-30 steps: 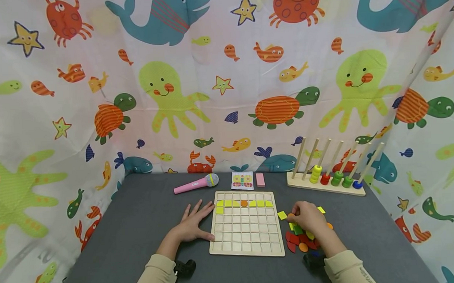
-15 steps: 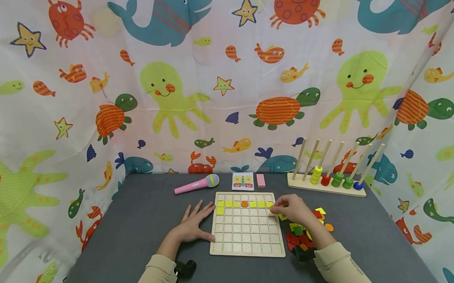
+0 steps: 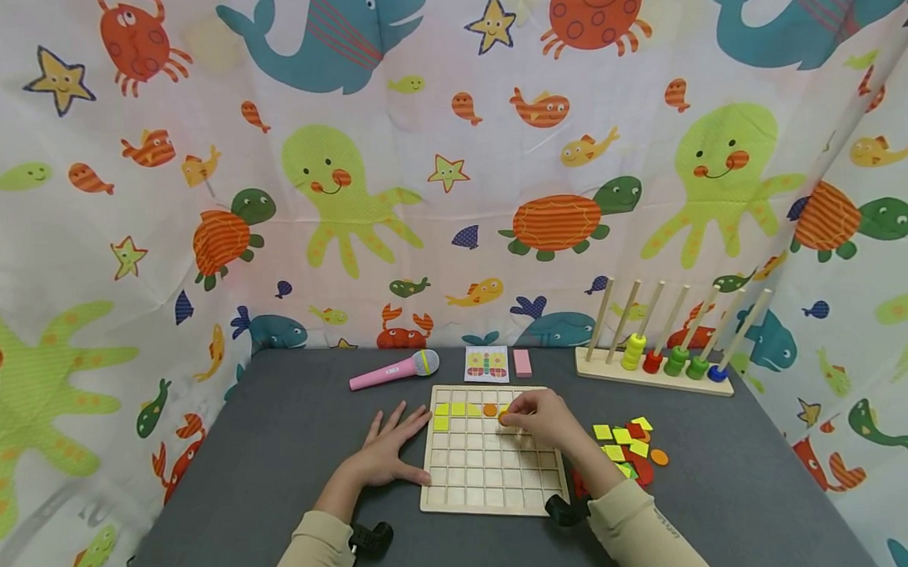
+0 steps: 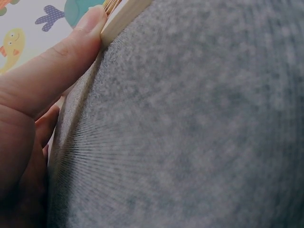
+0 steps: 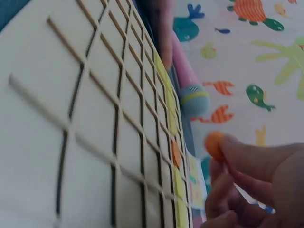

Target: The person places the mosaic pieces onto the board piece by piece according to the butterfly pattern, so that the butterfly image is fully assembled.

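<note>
My right hand (image 3: pixel 546 420) pinches an orange disc (image 5: pixel 214 145) between thumb and finger, over the upper part of a wooden grid board (image 3: pixel 472 496). In the board's second row lie yellow squares (image 3: pixel 457 409) and another orange disc (image 3: pixel 490 410); the right hand hides part of that row. One more yellow square (image 3: pixel 440 424) sits at the left of the third row. My left hand (image 3: pixel 379 455) rests on the table with fingers spread, its thumb touching the board's left edge, as the left wrist view also shows.
Loose yellow, red, green and orange pieces (image 3: pixel 613 453) lie right of the board, partly behind the right forearm. Behind the board are a pink microphone (image 3: pixel 385 373), a pattern card (image 3: pixel 486 364) and a pink block (image 3: pixel 522 363). A peg stand (image 3: pixel 652 372) with coloured rings is at back right.
My right hand has moved left from the loose pieces to above the board, carrying the orange disc. The left hand has stayed in place.
</note>
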`<state>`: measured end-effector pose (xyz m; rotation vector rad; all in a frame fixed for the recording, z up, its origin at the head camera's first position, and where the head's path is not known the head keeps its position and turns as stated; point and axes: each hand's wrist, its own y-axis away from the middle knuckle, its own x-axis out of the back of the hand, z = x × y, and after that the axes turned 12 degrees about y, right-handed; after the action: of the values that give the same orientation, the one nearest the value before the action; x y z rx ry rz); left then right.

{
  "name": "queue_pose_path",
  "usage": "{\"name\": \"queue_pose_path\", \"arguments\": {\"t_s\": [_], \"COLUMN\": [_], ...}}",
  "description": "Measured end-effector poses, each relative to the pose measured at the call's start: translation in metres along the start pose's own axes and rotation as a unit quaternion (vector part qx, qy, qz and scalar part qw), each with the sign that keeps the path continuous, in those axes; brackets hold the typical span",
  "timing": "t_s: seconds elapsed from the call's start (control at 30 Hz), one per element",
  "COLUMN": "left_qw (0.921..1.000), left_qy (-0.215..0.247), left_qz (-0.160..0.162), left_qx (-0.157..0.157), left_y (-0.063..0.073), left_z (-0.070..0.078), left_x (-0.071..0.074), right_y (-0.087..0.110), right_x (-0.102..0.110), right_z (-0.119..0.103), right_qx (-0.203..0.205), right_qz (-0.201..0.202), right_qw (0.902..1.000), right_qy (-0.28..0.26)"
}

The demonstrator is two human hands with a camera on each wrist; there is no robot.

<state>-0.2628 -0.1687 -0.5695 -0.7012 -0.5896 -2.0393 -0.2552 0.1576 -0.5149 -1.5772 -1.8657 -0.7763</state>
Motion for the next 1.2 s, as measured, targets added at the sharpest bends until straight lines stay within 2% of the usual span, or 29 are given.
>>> {"name": "queue_pose_path", "arguments": {"t_s": [0.2,0.4,0.6,0.83,1.2], "left_qw": [1.0,0.9999,0.9999,0.9999,1.0], "left_qy": [-0.001,0.01,0.007,0.002,0.004], "left_qz": [0.0,-0.001,-0.006,-0.002,0.002], "left_qx": [-0.003,-0.009,-0.007,-0.01,-0.003], "left_y": [0.0,-0.001,0.0,0.001,0.002], "left_z": [-0.001,-0.003,-0.001,0.002,0.002], "left_x": [0.0,0.0,0.0,0.0,0.001], "right_y": [-0.006,-0.016,-0.025,-0.027,-0.033], "right_x": [-0.02,-0.04,-0.056,-0.065,-0.076], "right_z": [-0.017,-0.029,-0.038,-0.05,-0.054], "right_qx": [-0.006,0.001,0.012,-0.026,-0.023], "right_qz": [0.011,0.001,0.008,0.02,0.046], "right_qw": [0.9998,1.0,0.9997,0.9968,0.992], "right_qy": [-0.015,-0.004,0.02,0.073,0.116]}}
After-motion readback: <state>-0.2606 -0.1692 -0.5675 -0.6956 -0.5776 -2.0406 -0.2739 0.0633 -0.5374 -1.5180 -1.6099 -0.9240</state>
